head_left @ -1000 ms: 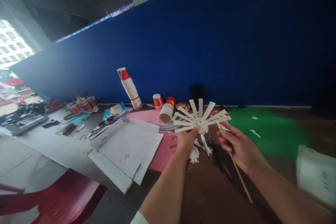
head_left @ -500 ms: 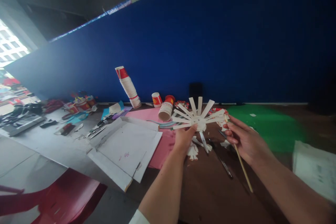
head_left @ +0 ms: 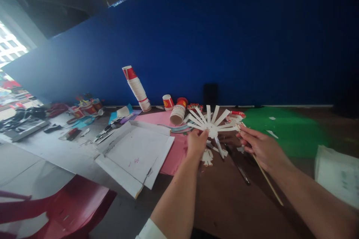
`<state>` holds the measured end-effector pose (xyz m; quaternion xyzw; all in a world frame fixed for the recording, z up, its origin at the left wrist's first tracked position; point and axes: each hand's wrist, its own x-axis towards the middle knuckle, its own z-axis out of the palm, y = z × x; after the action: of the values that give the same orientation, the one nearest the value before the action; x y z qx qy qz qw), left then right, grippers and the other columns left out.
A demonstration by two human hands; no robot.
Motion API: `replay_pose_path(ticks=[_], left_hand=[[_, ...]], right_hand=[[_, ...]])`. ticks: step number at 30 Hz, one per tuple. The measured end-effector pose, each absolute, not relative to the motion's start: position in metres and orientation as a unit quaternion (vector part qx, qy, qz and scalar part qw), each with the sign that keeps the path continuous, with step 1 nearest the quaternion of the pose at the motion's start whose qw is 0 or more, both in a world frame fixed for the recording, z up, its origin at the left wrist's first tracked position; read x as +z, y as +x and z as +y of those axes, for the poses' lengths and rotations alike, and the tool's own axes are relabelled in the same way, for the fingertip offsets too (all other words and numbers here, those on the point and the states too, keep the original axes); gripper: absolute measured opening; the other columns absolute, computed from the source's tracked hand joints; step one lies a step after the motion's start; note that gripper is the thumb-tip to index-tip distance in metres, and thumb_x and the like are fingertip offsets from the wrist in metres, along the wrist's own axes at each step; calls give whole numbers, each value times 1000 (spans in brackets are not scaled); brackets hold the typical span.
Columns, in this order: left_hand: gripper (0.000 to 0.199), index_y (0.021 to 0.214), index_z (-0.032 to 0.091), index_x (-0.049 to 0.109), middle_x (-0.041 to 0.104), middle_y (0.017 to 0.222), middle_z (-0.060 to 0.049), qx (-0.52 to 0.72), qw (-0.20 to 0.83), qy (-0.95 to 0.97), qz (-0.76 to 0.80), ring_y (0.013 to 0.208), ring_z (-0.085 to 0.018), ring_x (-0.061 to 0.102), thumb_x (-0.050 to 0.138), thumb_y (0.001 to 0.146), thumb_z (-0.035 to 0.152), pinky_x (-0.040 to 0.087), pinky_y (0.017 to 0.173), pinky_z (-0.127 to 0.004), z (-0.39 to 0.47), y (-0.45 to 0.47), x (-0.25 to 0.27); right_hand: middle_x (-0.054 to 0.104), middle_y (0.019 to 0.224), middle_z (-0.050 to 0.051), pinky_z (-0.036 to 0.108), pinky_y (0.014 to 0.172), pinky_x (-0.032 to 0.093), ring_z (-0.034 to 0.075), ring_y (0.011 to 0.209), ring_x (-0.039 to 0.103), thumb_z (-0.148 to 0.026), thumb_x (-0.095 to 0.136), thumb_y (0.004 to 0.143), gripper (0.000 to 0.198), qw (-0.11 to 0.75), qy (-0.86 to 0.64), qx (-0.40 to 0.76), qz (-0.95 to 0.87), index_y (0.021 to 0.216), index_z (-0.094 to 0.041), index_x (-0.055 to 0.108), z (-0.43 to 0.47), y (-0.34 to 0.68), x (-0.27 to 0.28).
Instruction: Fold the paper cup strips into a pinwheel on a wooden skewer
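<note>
While our left hand (head_left: 198, 142) pinches the fan (head_left: 212, 129) at its middle, probably to leave its strips (head_left: 221, 117) free, our right hand's (head_left: 260, 145) grip is closed round the stick (head_left: 267, 180); the fan hangs above the desk (head_left: 224, 205), left of the green sheet (head_left: 291, 134).

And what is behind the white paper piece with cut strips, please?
Dark tabletop shows between the strips of the paper piece, held by the left hand; farther back, a dark rectangular shape at the blue partition. What the piece's centre covers is hidden.
</note>
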<state>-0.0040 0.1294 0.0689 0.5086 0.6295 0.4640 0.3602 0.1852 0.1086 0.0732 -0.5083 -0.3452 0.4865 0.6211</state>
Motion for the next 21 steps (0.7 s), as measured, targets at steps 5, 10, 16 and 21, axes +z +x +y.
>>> replay_pose_path(ticks=[5, 10, 16, 21], left_hand=[[31, 66, 21, 59, 70, 78, -13, 402, 302, 546, 670, 85, -32, 68, 68, 83, 46, 46, 81, -39, 123, -5, 64], [38, 108, 17, 60, 63, 118, -21, 436, 91, 527, 724, 123, -37, 54, 70, 83, 45, 41, 102, -47, 116, -8, 72], [32, 120, 17, 54, 60, 121, -17, 541, -49, 552, 633, 126, -30, 49, 57, 91, 29, 34, 112, -46, 114, -10, 75], [43, 127, 15, 53, 58, 129, -21, 464, 17, 524, 714, 132, -35, 47, 59, 90, 37, 31, 114, -48, 117, -16, 78]], right_hand=[[69, 74, 4, 15, 37, 36, 8, 55, 50, -23, 83, 64, 25, 582, -552, 483, -351, 89, -20, 81, 108, 186, 67], [71, 75, 4, 17, 39, 40, 9, 55, 53, -24, 84, 63, 28, 556, -574, 475, -369, 91, -20, 82, 108, 187, 66], [72, 74, 4, 17, 39, 40, 9, 54, 53, -25, 83, 64, 31, 547, -583, 466, -378, 94, -21, 83, 108, 186, 64], [71, 74, 3, 16, 41, 42, 9, 55, 53, -22, 80, 67, 29, 548, -592, 461, -370, 96, -21, 83, 107, 185, 66]])
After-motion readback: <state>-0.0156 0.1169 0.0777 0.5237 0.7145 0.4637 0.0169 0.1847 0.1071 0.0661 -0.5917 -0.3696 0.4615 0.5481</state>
